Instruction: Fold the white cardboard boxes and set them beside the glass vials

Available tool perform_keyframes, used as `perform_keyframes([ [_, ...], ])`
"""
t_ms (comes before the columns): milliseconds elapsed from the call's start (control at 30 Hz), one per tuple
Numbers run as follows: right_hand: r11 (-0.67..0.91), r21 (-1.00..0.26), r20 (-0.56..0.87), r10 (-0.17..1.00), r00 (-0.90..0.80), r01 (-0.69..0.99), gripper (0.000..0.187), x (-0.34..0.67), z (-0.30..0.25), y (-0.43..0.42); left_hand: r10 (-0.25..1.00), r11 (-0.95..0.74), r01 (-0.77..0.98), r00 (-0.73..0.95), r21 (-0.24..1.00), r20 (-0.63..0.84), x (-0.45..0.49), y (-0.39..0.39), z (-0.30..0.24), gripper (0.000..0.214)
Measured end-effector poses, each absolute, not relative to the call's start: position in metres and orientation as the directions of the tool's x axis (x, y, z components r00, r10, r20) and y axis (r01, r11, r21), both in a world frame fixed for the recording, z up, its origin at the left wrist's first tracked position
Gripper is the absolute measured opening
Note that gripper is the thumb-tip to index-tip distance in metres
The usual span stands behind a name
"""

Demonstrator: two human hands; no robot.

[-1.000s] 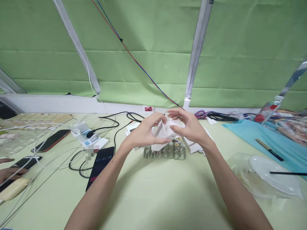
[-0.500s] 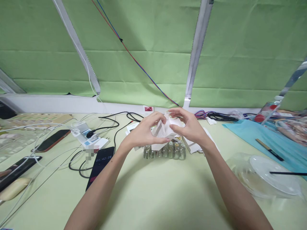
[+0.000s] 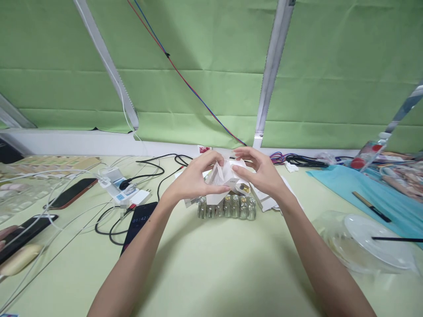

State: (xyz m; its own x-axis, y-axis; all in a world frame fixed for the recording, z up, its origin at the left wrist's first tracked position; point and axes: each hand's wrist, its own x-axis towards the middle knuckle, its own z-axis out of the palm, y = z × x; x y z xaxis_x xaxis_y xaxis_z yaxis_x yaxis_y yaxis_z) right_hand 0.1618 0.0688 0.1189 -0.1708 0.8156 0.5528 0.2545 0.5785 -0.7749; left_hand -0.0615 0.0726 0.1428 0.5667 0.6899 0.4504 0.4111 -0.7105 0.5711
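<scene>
Both of my hands hold a small white paper box [image 3: 231, 179] above the table, its flaps spread apart. My left hand [image 3: 201, 178] pinches the box's left side, with a thin printed sheet [image 3: 218, 175] standing up by its fingers. On the opposite side, my right hand [image 3: 256, 169] grips an edge with thumb and fingers. Just below stands a row of several small glass bottles [image 3: 235, 207] with patterned tops. More white boxes and papers [image 3: 264, 200] lie behind and to the right, partly covered by my hands.
A phone [image 3: 139, 224] lies by my left forearm, among cables and a white power strip [image 3: 127, 189]. At right are a lidded plastic bowl [image 3: 373, 240], a blue cloth [image 3: 337, 182], a cutter knife [image 3: 370, 206] and a bottle [image 3: 370, 152]. Someone's hand [image 3: 6, 233] touches another phone at far left.
The box has opened wider between my hands, and its printed sheet shows differently. My left hand has shifted slightly left. The other person's hand at far left has moved a little.
</scene>
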Motion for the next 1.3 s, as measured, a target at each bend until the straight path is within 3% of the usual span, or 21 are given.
perform_keyframes([
  [500, 0.476, -0.860, 0.448, 0.877, -0.172, 0.187, 0.040, 0.1615, 0.1235, 0.0652, 0.715, -0.691, 0.402, 0.505, 0.601, 0.484, -0.0653, 0.0755, 0.1418, 0.046],
  [733, 0.338, -0.935, 0.319, 0.933, -0.165, 0.103, 0.063, 0.1601, 0.1239, 0.0625, 0.707, -0.699, 0.385, 0.493, 0.602, 0.506, -0.0635, 0.0755, 0.1416, 0.046],
  [1300, 0.372, -0.923, 0.358, 0.923, -0.139, 0.099, 0.053, 0.1595, 0.1248, 0.0631, 0.677, -0.736, 0.466, 0.503, 0.491, 0.536, -0.0597, 0.0765, 0.1399, 0.044],
])
